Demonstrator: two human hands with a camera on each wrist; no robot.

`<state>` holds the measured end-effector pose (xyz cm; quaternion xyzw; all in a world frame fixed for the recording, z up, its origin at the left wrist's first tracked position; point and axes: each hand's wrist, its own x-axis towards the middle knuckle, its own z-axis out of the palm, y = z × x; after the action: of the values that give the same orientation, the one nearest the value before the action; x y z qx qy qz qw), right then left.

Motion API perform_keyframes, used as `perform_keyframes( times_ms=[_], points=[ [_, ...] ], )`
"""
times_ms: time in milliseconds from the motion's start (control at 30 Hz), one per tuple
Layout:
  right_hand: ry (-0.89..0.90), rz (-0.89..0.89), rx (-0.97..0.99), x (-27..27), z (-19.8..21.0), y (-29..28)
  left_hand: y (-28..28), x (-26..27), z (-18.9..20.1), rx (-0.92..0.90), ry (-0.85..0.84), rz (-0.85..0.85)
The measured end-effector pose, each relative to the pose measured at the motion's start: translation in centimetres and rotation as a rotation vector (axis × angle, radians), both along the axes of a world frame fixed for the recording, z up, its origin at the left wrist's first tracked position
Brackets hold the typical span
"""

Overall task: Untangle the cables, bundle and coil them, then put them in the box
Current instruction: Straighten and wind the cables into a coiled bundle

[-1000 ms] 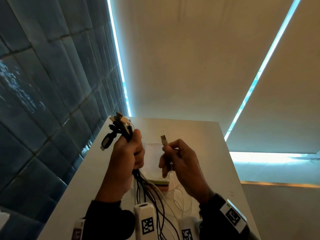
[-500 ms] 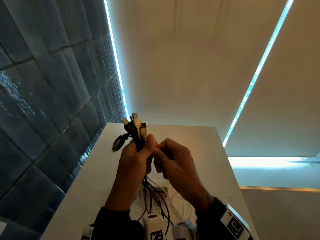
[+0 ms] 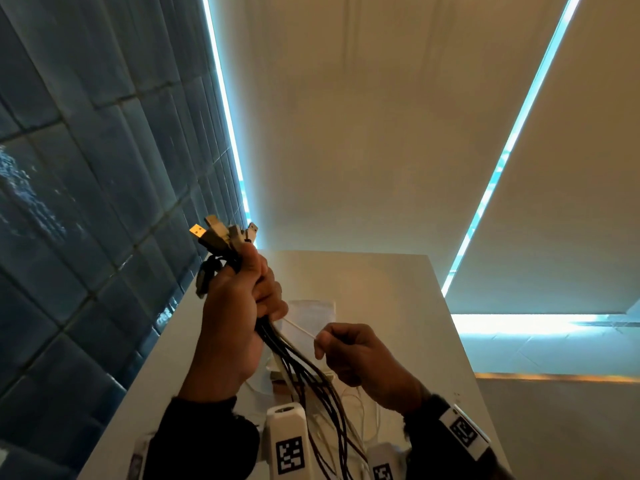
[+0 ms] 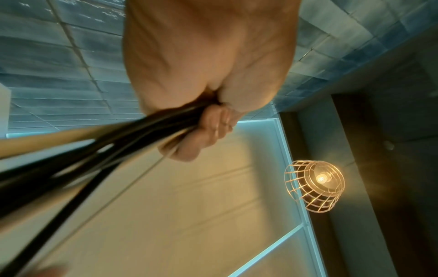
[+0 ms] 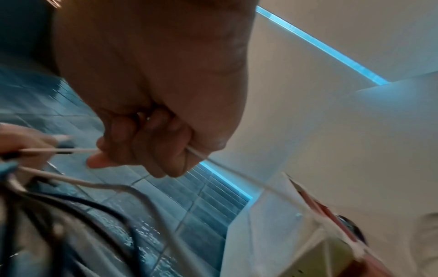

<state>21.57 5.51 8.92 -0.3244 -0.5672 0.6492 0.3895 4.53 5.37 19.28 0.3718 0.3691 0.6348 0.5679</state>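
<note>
Below the grip of the left hand (image 3: 239, 317), the dark cables (image 3: 311, 386) ran off the head view's bottom edge, their far ends unseen. In the left wrist view they were smeared by blur. The white cable (image 5: 59, 150) pinched by the right hand (image 5: 151, 105) was blurred too, and the box (image 3: 308, 315) behind the grip was partly hidden.

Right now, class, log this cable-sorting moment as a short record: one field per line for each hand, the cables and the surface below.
left hand: left hand grips the cable bundle upright, connector ends sticking out above the fist
right hand: right hand pinches one thin white cable, drawn taut from the bundle
cables: dark strands hang down below the fist
surface: white table underneath
box: not clearly identifiable
</note>
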Motion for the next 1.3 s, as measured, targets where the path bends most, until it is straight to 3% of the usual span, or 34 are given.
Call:
perform_keyframes(
  times_ms=[167,567,767,833,900,967,1000,1033,1100,1167,1233,1300],
  points=[
    [-0.036,-0.041,-0.063,0.7,-2.7,0.0,-0.1,-0.5,0.8,0.029,-0.032,-0.079],
    [-0.282,-0.139,-0.194,4.2,-8.1,-3.2,-0.1,-2.7,1.9,0.083,-0.086,0.010],
    [-0.517,-0.264,-0.099,5.2,-7.9,-3.1,-0.6,-2.4,2.2,0.087,-0.113,-0.062],
    [-0.587,-0.182,-0.152,5.8,-8.4,-2.8,-0.8,-2.4,2.6,0.101,-0.106,-0.081],
    [-0.795,0.077,-0.203,6.5,-8.7,-2.4,-0.9,-2.3,3.1,0.094,-0.109,-0.100],
    [-1.050,0.243,-0.117,6.4,-7.9,-2.0,-1.2,-1.9,3.4,0.062,-0.122,-0.126],
    [-1.109,0.196,-0.023,6.2,-6.6,-1.8,-1.3,-1.6,3.5,0.045,-0.133,-0.148],
    [-1.040,0.063,0.055,5.7,-4.8,-1.8,-1.4,-1.3,3.5,0.034,-0.144,-0.172],
    [-0.583,-0.190,0.132,3.6,0.4,-2.2,-1.4,-0.4,3.3,0.025,-0.150,-0.204],
    [-0.226,-0.153,0.210,0.9,5.4,-2.8,-1.2,0.6,3.1,0.025,-0.121,-0.204],
    [-0.119,-0.019,0.228,-1.9,7.4,-3.1,-1.1,1.1,3.0,0.022,-0.058,-0.173],
    [-0.021,0.022,0.153,-3.6,7.0,-3.1,-0.9,0.6,2.9,0.006,-0.050,-0.156]
  ],
)
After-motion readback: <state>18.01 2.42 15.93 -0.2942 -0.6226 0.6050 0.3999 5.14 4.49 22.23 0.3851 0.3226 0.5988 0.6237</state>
